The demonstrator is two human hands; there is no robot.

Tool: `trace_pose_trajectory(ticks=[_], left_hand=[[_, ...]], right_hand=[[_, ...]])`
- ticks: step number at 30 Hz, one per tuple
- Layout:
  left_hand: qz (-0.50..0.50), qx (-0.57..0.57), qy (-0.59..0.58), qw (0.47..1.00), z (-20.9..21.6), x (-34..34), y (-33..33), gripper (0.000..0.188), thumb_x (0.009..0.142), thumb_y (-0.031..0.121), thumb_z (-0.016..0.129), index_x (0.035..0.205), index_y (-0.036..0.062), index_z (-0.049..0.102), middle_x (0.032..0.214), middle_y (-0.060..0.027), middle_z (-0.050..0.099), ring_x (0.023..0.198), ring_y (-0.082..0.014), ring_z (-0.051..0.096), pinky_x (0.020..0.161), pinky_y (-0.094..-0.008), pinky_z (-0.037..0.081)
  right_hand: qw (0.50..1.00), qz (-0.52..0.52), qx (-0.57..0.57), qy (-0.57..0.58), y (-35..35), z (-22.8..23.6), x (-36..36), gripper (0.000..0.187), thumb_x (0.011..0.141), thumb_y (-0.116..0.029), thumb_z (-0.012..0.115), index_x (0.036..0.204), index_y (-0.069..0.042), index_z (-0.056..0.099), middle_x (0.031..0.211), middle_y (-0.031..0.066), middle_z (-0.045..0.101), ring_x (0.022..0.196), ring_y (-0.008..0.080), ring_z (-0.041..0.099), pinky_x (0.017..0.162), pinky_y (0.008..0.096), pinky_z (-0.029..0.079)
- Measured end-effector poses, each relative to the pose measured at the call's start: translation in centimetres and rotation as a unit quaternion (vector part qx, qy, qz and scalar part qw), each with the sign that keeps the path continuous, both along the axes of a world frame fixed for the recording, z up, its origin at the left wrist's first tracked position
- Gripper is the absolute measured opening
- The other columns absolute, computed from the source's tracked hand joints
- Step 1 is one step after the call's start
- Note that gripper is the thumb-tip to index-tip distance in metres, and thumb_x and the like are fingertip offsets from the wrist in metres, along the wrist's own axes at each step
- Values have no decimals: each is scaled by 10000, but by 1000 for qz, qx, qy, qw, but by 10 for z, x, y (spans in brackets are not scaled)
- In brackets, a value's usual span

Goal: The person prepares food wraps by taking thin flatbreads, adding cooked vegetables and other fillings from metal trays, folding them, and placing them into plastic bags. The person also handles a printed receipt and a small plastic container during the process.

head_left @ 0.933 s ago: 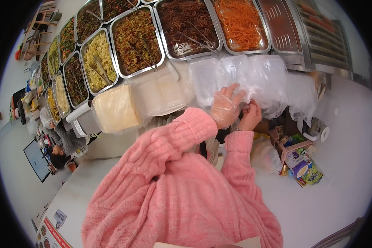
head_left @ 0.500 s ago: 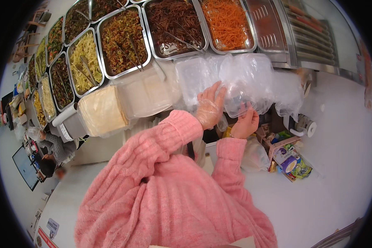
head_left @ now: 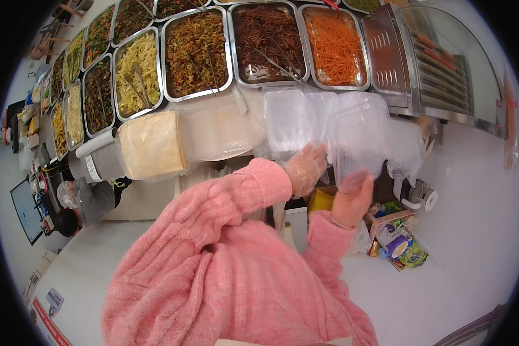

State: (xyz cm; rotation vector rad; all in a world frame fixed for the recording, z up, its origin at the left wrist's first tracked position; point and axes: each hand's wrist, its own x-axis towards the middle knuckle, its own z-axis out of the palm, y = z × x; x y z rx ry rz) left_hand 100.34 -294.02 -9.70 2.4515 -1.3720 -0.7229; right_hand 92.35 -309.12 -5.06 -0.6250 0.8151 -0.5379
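My right hand (head_left: 353,202) pinches the near edge of a clear plastic container (head_left: 356,135), smeared by motion and tilted up over the bagged plastic ware. My left hand (head_left: 307,170), in a thin clear glove, is just left of that container with its fingers stretched out; whether the fingertips touch it I cannot tell. Behind the hands lie more clear plastic containers in a bag (head_left: 288,118). Further left along the counter rest a pale stack of flat sheets (head_left: 151,147) and a second wrapped stack (head_left: 218,131).
Metal trays of shredded food, such as orange shreds (head_left: 334,49) and dark brown strands (head_left: 268,43), line the far side with tongs in several. A glass-fronted roller cabinet (head_left: 444,75) stands at the right. Below it is a box of packets (head_left: 395,230). A person (head_left: 89,199) is at the left.
My right hand has raised the clear container off the bagged plastic and tilted it up. My left hand has come down and right. The view has shifted slightly.
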Motion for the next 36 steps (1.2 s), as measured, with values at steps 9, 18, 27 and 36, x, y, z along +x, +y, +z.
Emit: trace_pose_trajectory(ticks=[9, 18, 27, 36], left_hand=[[379, -117, 389, 831, 31, -58, 199, 212, 947, 177, 601, 1095, 41, 667, 1015, -72, 703, 995, -187, 661, 845, -351, 529], [593, -383, 561, 433, 23, -95, 351, 155, 1019, 168, 583, 1131, 74, 636, 1071, -12, 658, 1010, -110, 604, 852, -282, 498], [607, -469, 528, 364, 13, -154, 518, 148, 1052, 119, 509, 1142, 69, 616, 1019, 13, 619, 945, -74, 554, 876, -265, 465], [810, -492, 215, 236, -25, -196, 653, 275, 1034, 62, 520, 1304, 86, 567, 1085, -16, 635, 889, -87, 568, 827, -257, 476]], right_hand=[[989, 81, -57, 114, 25, -85, 33, 292, 1029, -96, 579, 1291, 7, 504, 1274, 161, 600, 1212, 262, 575, 1071, 425, 474], [813, 531, -120, 207, 252, -35, -4, 276, 1036, -207, 610, 1223, -15, 544, 1098, 131, 700, 858, 183, 700, 685, 287, 557], [817, 408, -43, 405, 313, -124, 15, 442, 1007, -518, 587, 1141, -97, 558, 959, 44, 700, 736, 144, 619, 556, 303, 457], [831, 386, 74, 394, 277, -148, 33, 136, 1038, -239, 560, 963, -132, 597, 821, -19, 621, 660, 112, 561, 514, 265, 407]])
